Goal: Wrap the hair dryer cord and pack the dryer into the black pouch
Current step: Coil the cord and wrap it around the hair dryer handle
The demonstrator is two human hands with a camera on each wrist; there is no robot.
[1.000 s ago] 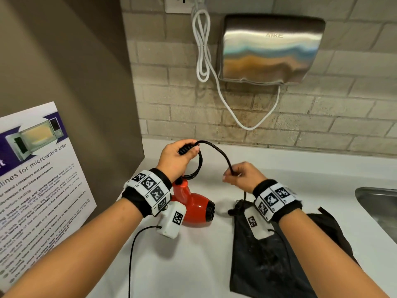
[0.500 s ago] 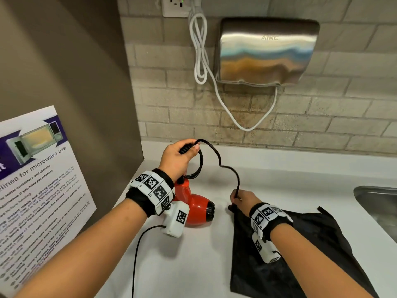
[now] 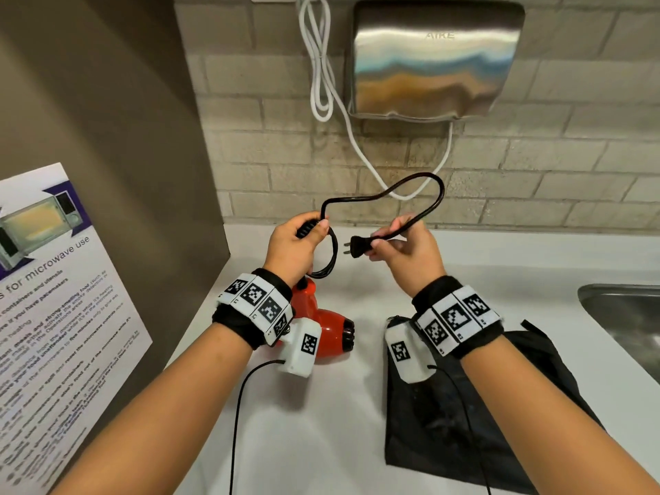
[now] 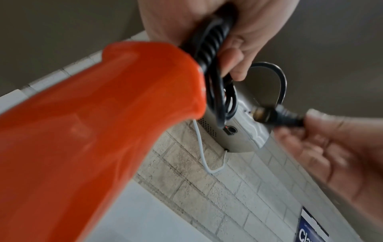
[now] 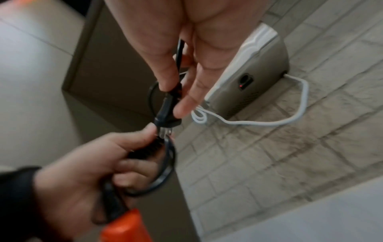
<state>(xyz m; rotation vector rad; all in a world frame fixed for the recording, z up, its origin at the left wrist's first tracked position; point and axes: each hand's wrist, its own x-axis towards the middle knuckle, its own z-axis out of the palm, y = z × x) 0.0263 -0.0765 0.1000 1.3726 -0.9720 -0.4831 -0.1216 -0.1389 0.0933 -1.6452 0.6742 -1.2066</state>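
Note:
The red hair dryer point(image 3: 330, 328) hangs handle-up above the white counter point(image 3: 321, 423), partly hidden behind my left wrist. My left hand point(image 3: 291, 248) grips the ribbed cord collar and several black cord loops point(image 3: 330, 257) at the handle's top; the same grip shows in the left wrist view point(image 4: 209, 49) above the dryer point(image 4: 93, 131). My right hand point(image 3: 403, 244) pinches the plug point(image 3: 359, 246) at the cord's end, prongs pointing at the left hand. A free arc of cord point(image 3: 410, 184) rises between both hands. The plug point(image 5: 167, 114) nearly touches my left hand point(image 5: 82, 176). The black pouch point(image 3: 446, 423) lies flat under my right forearm.
A steel hand dryer point(image 3: 435, 58) hangs on the brick wall with a white cable point(image 3: 321, 66) looping beside it. A brown partition point(image 3: 125, 137) with a microwave poster point(image 3: 46, 316) stands at the left. A metal sink point(image 3: 625, 323) lies at the right edge.
My right hand rose from the pouch's top edge, slid to the cord's end and now holds the plug near my left hand. The left hand kept its grip.

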